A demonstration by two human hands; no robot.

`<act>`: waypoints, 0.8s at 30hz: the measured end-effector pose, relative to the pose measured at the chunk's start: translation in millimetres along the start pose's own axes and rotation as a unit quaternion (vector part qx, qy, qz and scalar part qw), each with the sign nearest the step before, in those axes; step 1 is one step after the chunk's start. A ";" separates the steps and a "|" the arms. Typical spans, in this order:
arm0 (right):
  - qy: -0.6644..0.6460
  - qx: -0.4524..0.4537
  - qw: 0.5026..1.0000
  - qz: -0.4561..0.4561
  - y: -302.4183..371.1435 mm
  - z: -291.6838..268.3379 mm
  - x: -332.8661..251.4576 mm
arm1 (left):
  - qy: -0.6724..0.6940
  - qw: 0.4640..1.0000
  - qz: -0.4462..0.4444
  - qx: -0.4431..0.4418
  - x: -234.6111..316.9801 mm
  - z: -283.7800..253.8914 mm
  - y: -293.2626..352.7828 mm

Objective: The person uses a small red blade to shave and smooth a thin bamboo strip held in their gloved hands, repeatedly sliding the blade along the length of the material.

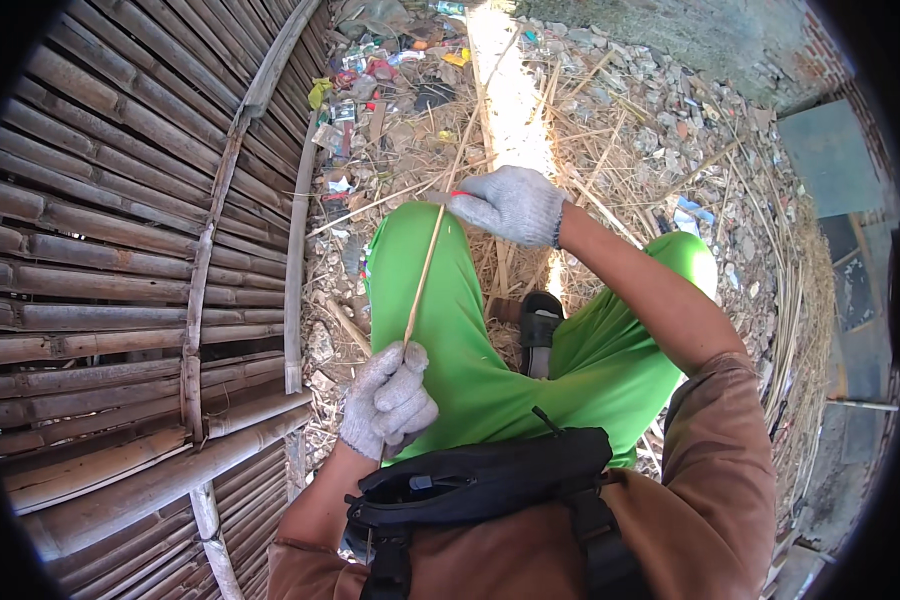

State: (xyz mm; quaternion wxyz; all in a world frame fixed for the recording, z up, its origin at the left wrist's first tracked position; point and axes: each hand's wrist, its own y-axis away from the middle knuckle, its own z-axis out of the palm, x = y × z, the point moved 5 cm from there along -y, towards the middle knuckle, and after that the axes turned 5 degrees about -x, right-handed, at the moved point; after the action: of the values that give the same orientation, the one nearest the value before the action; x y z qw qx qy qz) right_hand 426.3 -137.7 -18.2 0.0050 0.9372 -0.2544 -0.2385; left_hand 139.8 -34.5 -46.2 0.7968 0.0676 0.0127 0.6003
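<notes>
To the left of your left hand, note the slatted bamboo panel [100, 270], its slats bound by a curved upright strip [198, 290]; a straight pole [296, 290] stands between this panel and your hands. Ahead of your left hand, colored litter [380, 75] is scattered over the ground. Your left hand [387, 400], in a pale knitted glove, is closed, with the thumb and curled fingers gripping the near end of a thin bamboo stick [427, 265]. The stick slants forward from this grip, passes above the left knee of your green trousers [425, 300] and reaches the fingertips of your right hand; its far end is hard to separate from the strips behind it. To the right of your left hand, a black bag [480, 485] sits against your waist. A small red-and-grey tool [457, 194], mostly covered by the glove, lies at the stick. Your right hand [510, 205], also gloved, is closed around this tool, ahead and to the right of your left hand. Below your right hand is a black sandal [540, 330]. Well to the right of both hands, dry strips [800, 330] line the ground beside a grey-green sheet [828, 155].
</notes>
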 end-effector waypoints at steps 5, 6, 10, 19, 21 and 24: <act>0.037 0.003 0.999 -0.001 -4.3 -5.1 -1.0 | -0.006 1.000 -0.001 0.008 0.7 1.2 0.4; 0.049 0.004 0.999 0.003 -3.3 -6.0 -1.8 | -0.008 1.000 0.001 0.015 0.7 0.6 1.4; 0.061 0.021 0.998 0.014 -12.2 -10.4 18.6 | -0.012 1.000 0.004 0.009 -1.9 1.9 1.2; 0.055 0.001 0.998 0.040 -29.4 -15.7 38.1 | -0.009 1.000 0.006 0.005 0.3 2.6 3.5; 0.052 0.009 0.998 0.034 -36.2 -17.1 45.7 | -0.010 1.000 0.010 0.007 0.4 2.5 5.4; 0.053 0.031 0.998 0.034 -38.4 -20.3 55.8 | -0.003 1.000 0.010 0.023 -0.6 2.5 10.9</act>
State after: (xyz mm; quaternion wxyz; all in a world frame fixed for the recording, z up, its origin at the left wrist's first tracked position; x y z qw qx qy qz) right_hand 495.9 -133.3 -30.1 -0.0021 0.9392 -0.2923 -0.1800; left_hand 129.5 -32.4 -42.4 0.7890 0.0878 0.0229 0.6076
